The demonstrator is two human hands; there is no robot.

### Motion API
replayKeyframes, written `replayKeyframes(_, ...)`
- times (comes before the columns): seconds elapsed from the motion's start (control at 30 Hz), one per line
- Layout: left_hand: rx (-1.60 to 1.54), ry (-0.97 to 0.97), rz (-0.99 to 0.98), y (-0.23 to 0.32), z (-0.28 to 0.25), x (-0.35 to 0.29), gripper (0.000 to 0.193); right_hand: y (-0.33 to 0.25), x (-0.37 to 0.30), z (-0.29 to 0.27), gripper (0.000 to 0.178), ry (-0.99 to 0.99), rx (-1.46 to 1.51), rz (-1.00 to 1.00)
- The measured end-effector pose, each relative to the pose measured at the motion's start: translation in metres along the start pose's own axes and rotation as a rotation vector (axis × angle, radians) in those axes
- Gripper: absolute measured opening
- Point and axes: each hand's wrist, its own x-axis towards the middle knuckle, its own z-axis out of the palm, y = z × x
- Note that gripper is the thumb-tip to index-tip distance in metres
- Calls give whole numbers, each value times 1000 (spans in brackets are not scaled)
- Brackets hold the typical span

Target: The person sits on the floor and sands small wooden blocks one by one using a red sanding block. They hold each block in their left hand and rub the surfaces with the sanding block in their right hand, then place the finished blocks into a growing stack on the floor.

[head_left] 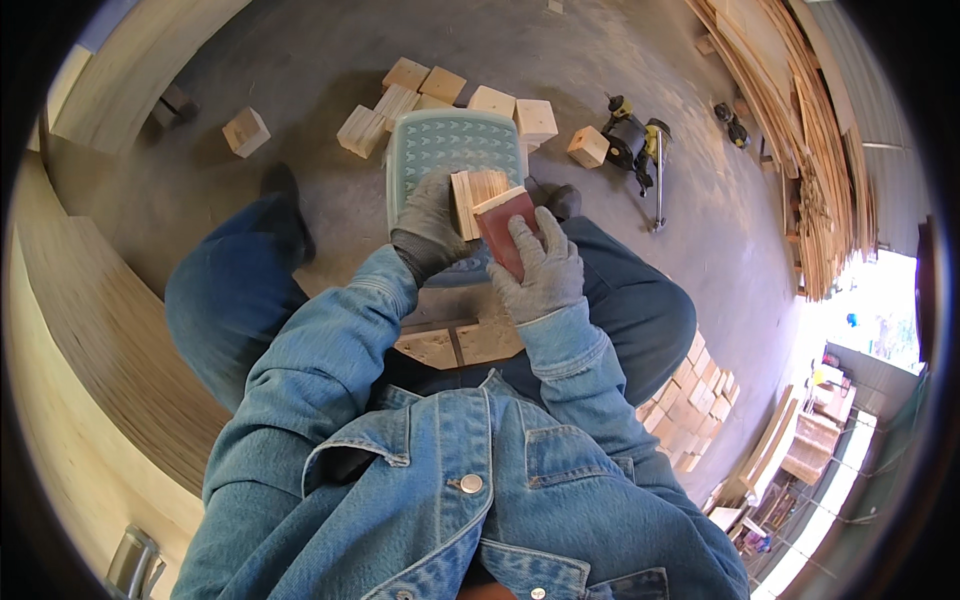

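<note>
My left hand (428, 226), in a grey work glove, is closed around a pale wooden block (482, 186) with layered edges. It holds the block over a light green plastic stool (455, 137) between my knees. My right hand (546, 272), gloved too, grips a sanding block (508, 236) with a reddish-brown abrasive face and a pale wooden edge. The sanding block is tilted against the right side of the wooden block. Where the two meet is partly hidden.
Several wooden blocks (440, 84) lie behind the stool, and one block (246, 132) sits apart at left. A black and yellow power tool (640, 140) lies at right. More blocks (692, 405) are stacked by my right knee. Long boards (815, 140) line the right side.
</note>
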Motion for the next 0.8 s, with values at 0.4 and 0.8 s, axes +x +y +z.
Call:
replayKeyframes(0.4, 83, 110, 53, -20, 10, 0, 98, 11, 108, 24, 68, 86, 3, 60)
replayKeyframes(0.8, 178, 74, 111, -22, 11, -3, 96, -8, -3, 4, 68, 23, 14, -42)
